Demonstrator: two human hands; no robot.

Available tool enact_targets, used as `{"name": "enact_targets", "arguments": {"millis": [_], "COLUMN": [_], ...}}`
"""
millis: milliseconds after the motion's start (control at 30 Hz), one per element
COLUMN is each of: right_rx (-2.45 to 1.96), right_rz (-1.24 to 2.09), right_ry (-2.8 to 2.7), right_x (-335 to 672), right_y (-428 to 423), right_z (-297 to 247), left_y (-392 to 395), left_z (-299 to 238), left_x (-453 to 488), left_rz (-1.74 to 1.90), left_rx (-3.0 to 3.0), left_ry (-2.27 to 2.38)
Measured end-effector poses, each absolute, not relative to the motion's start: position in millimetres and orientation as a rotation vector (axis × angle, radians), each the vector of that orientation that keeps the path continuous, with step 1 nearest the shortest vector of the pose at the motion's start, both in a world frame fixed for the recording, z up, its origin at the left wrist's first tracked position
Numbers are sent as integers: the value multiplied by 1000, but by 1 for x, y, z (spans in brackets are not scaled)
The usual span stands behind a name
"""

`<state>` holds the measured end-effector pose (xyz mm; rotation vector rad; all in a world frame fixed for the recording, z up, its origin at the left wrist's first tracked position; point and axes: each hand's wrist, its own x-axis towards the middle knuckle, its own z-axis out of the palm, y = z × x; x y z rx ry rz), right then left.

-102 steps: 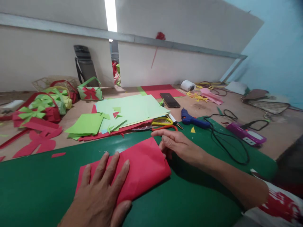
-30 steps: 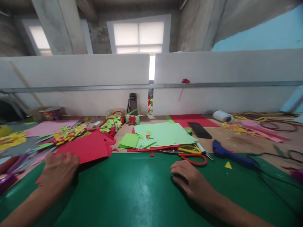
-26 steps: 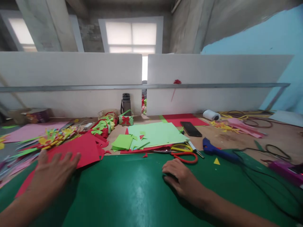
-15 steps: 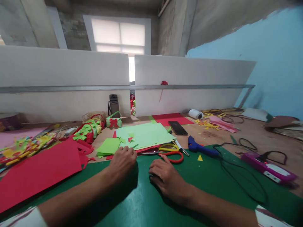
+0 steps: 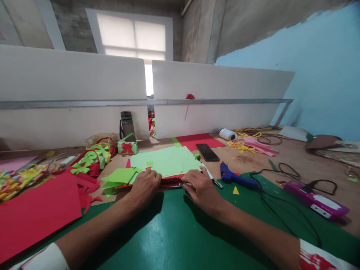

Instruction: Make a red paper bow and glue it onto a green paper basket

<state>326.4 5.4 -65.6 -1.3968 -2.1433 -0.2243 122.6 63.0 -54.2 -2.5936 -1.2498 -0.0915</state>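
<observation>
My left hand (image 5: 144, 185) rests at the near edge of a stack of light green sheets (image 5: 165, 163), its fingers curled onto the red sheet (image 5: 171, 179) that lies under them. My right hand (image 5: 200, 186) lies just right of it, fingers bent over the scissors, whose handles are hidden beneath it. Only a bit of grey blade (image 5: 174, 185) shows between the hands. Both forearms cross the green cutting mat (image 5: 168, 240). A white pen (image 5: 213, 179) pokes out past my right hand.
A blue glue gun (image 5: 234, 178) and its black cord lie to the right, with a purple device (image 5: 315, 197) beyond. A black phone (image 5: 207, 152) sits behind the stack. Large red paper (image 5: 33, 210) and paper bows (image 5: 90, 159) fill the left. A grey bottle (image 5: 126, 123) stands by the partition.
The folded red paper went off to the left. My left hand then swung from that paper to the green stack's edge, and my right hand slid forward over the scissors.
</observation>
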Motion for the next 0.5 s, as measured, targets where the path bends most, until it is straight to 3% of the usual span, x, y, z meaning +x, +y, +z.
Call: {"name": "enact_targets", "arguments": {"millis": [500], "right_rx": [-1812], "right_rz": [-529], "right_ry": [-2070], "right_x": [327], "right_y": [54], "right_z": [-48], "left_y": [93], "left_z": [-41], "left_x": [111], "left_rz": [-361], "left_rx": [-2495], "left_ry": [-1372]}}
